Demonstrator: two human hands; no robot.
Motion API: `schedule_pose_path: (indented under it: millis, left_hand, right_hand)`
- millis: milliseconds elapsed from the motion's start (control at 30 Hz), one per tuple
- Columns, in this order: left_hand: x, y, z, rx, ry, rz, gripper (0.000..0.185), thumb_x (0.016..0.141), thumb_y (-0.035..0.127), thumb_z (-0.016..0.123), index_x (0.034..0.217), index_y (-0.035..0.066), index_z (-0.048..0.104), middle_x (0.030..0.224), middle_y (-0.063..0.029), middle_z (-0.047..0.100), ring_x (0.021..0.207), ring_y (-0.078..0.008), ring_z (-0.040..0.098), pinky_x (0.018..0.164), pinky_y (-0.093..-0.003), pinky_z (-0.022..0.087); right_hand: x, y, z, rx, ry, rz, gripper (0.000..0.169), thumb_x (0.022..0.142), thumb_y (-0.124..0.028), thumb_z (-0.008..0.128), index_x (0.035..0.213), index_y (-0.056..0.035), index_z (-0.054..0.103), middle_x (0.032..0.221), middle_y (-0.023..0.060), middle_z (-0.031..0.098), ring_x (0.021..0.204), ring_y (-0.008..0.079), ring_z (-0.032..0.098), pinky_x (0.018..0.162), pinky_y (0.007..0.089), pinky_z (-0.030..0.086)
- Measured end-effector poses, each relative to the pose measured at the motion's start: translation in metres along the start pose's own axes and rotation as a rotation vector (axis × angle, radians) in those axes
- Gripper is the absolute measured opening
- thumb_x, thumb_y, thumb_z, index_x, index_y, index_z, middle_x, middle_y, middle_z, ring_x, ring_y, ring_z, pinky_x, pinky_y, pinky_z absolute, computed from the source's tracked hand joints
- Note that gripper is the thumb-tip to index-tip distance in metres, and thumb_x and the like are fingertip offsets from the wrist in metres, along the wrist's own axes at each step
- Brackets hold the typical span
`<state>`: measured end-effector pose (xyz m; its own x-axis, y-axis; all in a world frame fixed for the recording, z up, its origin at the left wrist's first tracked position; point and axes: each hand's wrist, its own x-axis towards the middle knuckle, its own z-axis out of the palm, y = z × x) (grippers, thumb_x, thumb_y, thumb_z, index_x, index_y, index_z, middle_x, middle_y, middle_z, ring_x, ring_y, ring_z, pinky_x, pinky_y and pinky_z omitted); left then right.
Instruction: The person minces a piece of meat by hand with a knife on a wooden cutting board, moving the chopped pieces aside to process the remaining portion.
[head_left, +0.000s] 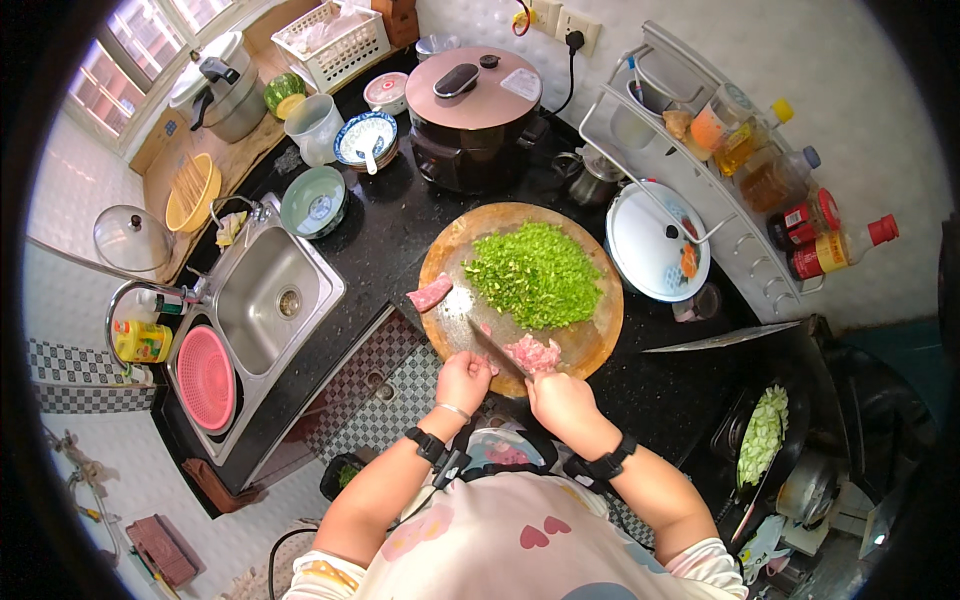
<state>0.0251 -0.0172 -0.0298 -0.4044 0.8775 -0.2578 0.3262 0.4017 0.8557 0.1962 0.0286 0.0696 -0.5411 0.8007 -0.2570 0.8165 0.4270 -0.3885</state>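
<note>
A round wooden chopping board (446, 330) lies on the black counter in front of me. My right hand (564, 409) grips a kitchen knife (499, 351), its blade slanting up and left over the board's near part. Close to the left of the blade, my left hand (463, 382) has its fingers curled at a small bit of pink raw meat. Cut raw meat (534, 352) is heaped just right of the blade. Finely chopped green vegetable (536, 274) covers much of the board's upper middle. A larger strip of raw meat (430, 293) sits at the left rim.
A steel sink (262, 300) with a pink colander (206, 379) is on the left. Behind the board stands an electric cooker (474, 112). On the right are a lidded enamel pot (656, 240), a bottle rack (697, 172) and a black pan (787, 457) holding chopped pale-green vegetable.
</note>
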Motion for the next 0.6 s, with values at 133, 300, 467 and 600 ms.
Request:
schedule_pose_path:
  millis: [133, 300, 467, 600]
  left_hand:
    - [0.000, 0.017, -0.006, 0.168, -0.060, -0.043, 0.020, 0.077, 0.017, 0.069, 0.078, -0.002, 0.062, 0.074, -0.0207, 0.064, 0.072, -0.0393, 0.063, 0.067, -0.0427, 0.051]
    - [0.003, 0.005, 0.000, 0.272, -0.011, -0.030, 0.023, 0.077, 0.020, 0.070, 0.082, -0.001, 0.063, 0.078, -0.0227, 0.065, 0.077, -0.0423, 0.063, 0.069, -0.0454, 0.051]
    - [0.002, 0.007, 0.001, 0.242, -0.061, -0.048, 0.027, 0.077, 0.023, 0.075, 0.088, 0.000, 0.067, 0.079, -0.0237, 0.065, 0.080, -0.0421, 0.065, 0.069, -0.0451, 0.052]
    - [-0.005, 0.010, 0.004, 0.215, -0.017, 0.060, 0.024, 0.076, 0.021, 0.076, 0.081, -0.001, 0.067, 0.071, -0.0198, 0.066, 0.067, -0.0353, 0.067, 0.063, -0.0405, 0.053]
  right_hand:
    - [-0.027, 0.002, -0.001, -0.049, 0.003, -0.126, 0.019, 0.085, -0.015, 0.056, 0.071, -0.0031, 0.062, 0.059, 0.0172, 0.063, 0.055, 0.0310, 0.067, 0.049, 0.0415, 0.053]
    - [-0.042, 0.003, 0.007, -0.001, -0.088, -0.060, 0.022, 0.089, -0.017, 0.055, 0.073, -0.0028, 0.060, 0.060, 0.0170, 0.061, 0.056, 0.0358, 0.064, 0.051, 0.0446, 0.051]
    - [-0.020, -0.007, 0.018, 0.000, -0.156, -0.043, 0.016, 0.085, -0.011, 0.053, 0.074, -0.0020, 0.061, 0.062, 0.0189, 0.063, 0.058, 0.0354, 0.066, 0.053, 0.0442, 0.054]
    - [0.001, -0.012, 0.036, -0.031, -0.049, -0.044, 0.020, 0.084, -0.013, 0.054, 0.073, -0.0002, 0.063, 0.064, 0.0212, 0.064, 0.059, 0.0350, 0.067, 0.052, 0.0447, 0.054]
